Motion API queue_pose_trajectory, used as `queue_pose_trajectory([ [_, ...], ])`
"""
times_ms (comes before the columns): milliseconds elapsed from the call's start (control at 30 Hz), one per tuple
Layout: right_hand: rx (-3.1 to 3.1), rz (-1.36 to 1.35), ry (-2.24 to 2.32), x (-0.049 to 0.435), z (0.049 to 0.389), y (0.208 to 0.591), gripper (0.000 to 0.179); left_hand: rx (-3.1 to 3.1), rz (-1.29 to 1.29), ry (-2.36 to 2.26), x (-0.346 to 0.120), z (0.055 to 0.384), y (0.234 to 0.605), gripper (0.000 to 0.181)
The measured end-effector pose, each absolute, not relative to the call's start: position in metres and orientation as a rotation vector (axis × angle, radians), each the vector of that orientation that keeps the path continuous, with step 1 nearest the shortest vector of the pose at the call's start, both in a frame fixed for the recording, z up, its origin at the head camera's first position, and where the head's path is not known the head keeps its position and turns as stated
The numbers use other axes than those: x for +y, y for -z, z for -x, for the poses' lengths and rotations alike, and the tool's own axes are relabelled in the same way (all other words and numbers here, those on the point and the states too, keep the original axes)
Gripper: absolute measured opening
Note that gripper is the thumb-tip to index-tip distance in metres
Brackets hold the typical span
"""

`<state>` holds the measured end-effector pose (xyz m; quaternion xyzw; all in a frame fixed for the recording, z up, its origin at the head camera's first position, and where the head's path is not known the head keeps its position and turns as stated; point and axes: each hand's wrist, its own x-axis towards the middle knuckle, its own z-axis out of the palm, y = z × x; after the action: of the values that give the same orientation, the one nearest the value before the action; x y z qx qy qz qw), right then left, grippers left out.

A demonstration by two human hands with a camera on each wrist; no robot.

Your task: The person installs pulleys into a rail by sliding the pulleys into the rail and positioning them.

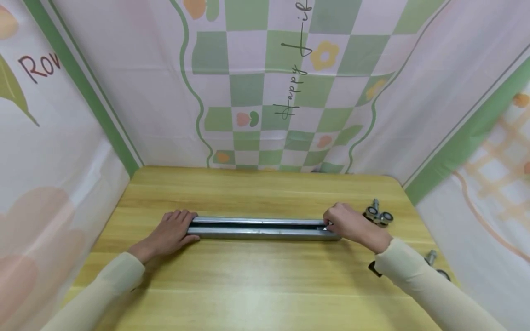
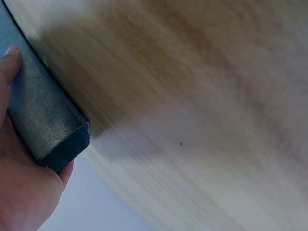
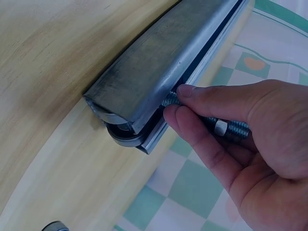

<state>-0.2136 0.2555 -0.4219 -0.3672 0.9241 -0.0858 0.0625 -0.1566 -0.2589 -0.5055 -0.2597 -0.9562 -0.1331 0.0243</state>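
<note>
A grey metal channel rail (image 1: pixel 261 233) with a slot along its length lies crosswise on the table. My left hand (image 1: pixel 171 231) grips its left end, thumb along the near side; the rail's hollow end (image 2: pixel 67 149) shows in the left wrist view. At the other end my right hand (image 1: pixel 349 224) pinches the threaded bolt (image 3: pixel 170 99) of a roller trolley between thumb and fingertips. The trolley's wheels (image 3: pixel 129 138) sit partly inside the rail's open end, and the bolt comes out through the slot. A further threaded stud with a nut (image 3: pixel 221 127) shows behind the fingers.
Another roller trolley (image 1: pixel 377 216) stands on the table beyond my right hand. Near the right edge, one more trolley (image 1: pixel 431 257) is partly hidden by my right sleeve. The wooden table (image 1: pixel 248 285) is bordered by patterned cloth (image 1: pixel 290 92) at the back and sides.
</note>
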Motion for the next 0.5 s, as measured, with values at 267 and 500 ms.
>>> queue_pose_trajectory([
  [267,2.799,1.131,0.263,0.249,0.212,0.422,0.036,-2.973,0.795,0.414,-0.258,0.157,0.506,0.057],
  [500,2.803,1.141,0.252,0.241,0.211,0.422,0.039,-2.999,0.789,0.406,-0.259,0.158,0.508,0.059],
])
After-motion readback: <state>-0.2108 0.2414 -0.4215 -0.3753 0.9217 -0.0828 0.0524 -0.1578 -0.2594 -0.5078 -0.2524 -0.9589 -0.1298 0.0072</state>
